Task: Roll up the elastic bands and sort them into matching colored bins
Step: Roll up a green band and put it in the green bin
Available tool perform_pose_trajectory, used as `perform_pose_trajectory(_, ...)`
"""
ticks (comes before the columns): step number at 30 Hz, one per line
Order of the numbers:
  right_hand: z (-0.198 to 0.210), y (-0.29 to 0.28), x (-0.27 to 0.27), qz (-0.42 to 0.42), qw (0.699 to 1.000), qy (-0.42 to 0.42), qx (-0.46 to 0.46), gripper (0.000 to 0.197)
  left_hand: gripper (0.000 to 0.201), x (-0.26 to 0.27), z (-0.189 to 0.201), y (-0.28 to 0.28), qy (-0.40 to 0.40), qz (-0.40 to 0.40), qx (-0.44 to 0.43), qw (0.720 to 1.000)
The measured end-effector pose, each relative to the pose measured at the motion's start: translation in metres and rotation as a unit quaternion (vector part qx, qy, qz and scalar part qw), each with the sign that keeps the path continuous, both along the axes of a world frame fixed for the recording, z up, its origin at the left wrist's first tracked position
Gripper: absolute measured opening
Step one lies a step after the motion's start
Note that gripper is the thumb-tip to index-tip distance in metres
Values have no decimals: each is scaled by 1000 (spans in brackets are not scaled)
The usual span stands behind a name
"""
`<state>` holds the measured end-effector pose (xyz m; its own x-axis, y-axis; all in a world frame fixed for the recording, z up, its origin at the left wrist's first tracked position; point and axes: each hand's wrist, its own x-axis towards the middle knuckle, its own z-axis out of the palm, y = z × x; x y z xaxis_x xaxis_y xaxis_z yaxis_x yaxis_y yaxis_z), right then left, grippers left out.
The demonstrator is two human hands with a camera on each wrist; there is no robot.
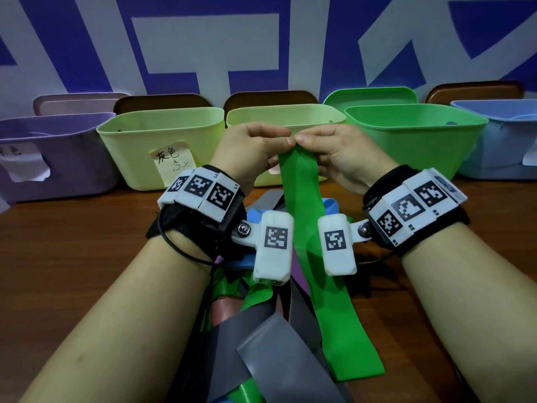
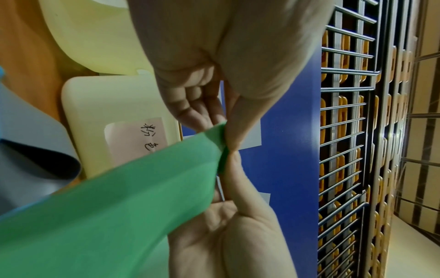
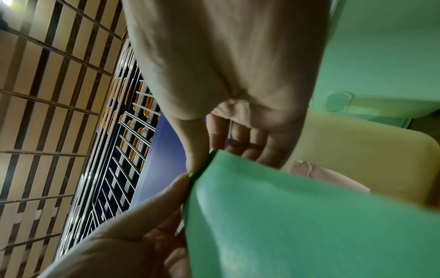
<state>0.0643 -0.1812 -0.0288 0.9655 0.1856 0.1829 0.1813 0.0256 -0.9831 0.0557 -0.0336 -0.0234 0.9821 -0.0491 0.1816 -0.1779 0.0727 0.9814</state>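
Both hands are raised above the table, thumbs meeting: the left hand (image 1: 252, 146) and the right hand (image 1: 340, 152) each pinch the upper end of one bright green elastic band (image 1: 308, 228) between thumb and fingers. In the left wrist view the left thumb (image 2: 240, 120) presses the band's narrow folded edge (image 2: 222, 150), with the right hand (image 2: 228, 225) meeting it from below; the right wrist view shows the same edge (image 3: 202, 167) caught between the two thumbs. From this grip the band hangs down between the forearms and trails toward the viewer, its lower end (image 1: 351, 365) lying on a heap of loose bands on the wooden table (image 1: 72, 242). In that heap can be counted at least two grey bands (image 1: 279, 353), one blue band (image 1: 255, 218), one purple band (image 1: 300, 274) and further green pieces (image 1: 255, 295); the exact total cannot be told because the forearms cover part of it. Five bins stand in a row along the far edge of the table: one purple bin (image 1: 58, 158) at far left, two pale yellow-green bins, the first (image 1: 139, 146) bearing a handwritten paper label (image 1: 171, 161) and the second (image 1: 279, 117) standing directly behind the hands, then one green bin (image 1: 418, 135), then one light blue bin (image 1: 505, 141) at far right. Each wrist carries one black strap fitted with white blocks printed with square black markers (image 1: 203, 193).
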Motion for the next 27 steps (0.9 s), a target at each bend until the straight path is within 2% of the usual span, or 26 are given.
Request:
perform_pose_trajectory(6, 2, -2, 3, -17, 999, -15, 39, 14, 14, -3, 0, -1, 28, -28, -6, 999)
perform_pose_trajectory(15, 4, -1, 0, -3, 998, -11, 55, 19, 10, 0, -2, -1, 2, -6, -11, 1000)
perform_pose_trajectory(21, 0, -1, 2, 13, 999, 16, 39, 9, 16, 2, -3, -1, -8, -5, -10, 1000)
perform_pose_trajectory(27, 1, -2, 3, -9, 999, -7, 50, 13, 18, 4, -5, -1, -7, -25, 2, 1000)
